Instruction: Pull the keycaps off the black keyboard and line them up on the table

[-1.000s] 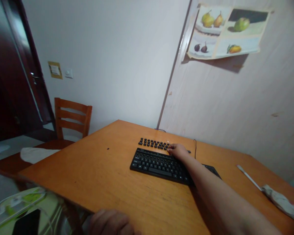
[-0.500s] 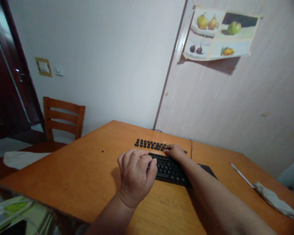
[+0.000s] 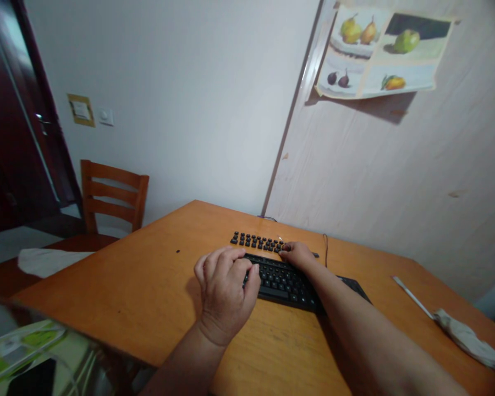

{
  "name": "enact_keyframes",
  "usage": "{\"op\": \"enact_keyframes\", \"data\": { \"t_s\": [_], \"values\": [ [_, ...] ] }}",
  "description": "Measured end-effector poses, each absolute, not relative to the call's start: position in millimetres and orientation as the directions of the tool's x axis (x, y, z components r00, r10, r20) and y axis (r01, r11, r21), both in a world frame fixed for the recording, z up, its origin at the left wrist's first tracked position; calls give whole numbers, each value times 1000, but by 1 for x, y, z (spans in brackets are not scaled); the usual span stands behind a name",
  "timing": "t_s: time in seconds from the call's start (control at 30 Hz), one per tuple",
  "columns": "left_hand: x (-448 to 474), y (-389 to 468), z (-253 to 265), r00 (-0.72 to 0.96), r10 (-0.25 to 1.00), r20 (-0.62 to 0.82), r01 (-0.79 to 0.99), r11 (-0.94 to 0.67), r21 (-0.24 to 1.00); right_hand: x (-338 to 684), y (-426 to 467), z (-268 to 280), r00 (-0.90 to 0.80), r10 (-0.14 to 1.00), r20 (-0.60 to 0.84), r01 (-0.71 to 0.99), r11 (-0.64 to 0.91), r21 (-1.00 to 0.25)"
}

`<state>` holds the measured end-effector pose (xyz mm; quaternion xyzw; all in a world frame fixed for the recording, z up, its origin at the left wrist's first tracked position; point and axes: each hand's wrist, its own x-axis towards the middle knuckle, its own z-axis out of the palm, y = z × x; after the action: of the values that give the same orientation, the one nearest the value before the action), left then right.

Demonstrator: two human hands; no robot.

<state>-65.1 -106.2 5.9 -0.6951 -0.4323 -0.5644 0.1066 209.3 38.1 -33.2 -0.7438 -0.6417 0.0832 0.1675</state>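
Lying roughly parallel to the far edge of the desk [image 3: 148,291], a black keyboard [image 3: 278,286] passes beneath the right forearm, and part of it shows again on the other side. The left hand [image 3: 227,283] covers the keyboard's left end, its fingers bent and its thumb close beside the index finger; whether it grips the keyboard or only rests there cannot be told. Between the keyboard and the desk's far edge, small black keycaps [image 3: 256,241] stand in rows. The right hand [image 3: 291,252] is at the right end of these rows, fingers drawn narrowly together; whether a keycap is between them is too small to tell. A dark piece [image 3: 178,251] lies apart, toward the desk's left edge. A thin black cable [image 3: 325,254] curves near the far edge, to the right of the right hand. Toward the desk's right edge, a slim white stick [image 3: 412,297] slants nearward and meets a crumpled pale cloth [image 3: 470,341]. Beyond the left edge stands a wooden chair [image 3: 114,192] with a white cloth [image 3: 51,262] on its seat.
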Motion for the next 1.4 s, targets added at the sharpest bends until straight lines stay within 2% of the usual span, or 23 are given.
{"op": "enact_keyframes", "data": {
  "t_s": [0.93,1.23,1.4],
  "values": [
    [-64,-99,-1,-14,502,865,723,-593,356,211,37,-32,131,988,81,937,-97,-337],
    [-65,-98,-2,-11,508,862,726,-589,356,210,31,-30,142,982,125,911,-81,-404],
    [-66,-98,-3,-12,512,859,732,-581,357,215,25,-16,201,951,234,868,-62,-492]
  ]
}}
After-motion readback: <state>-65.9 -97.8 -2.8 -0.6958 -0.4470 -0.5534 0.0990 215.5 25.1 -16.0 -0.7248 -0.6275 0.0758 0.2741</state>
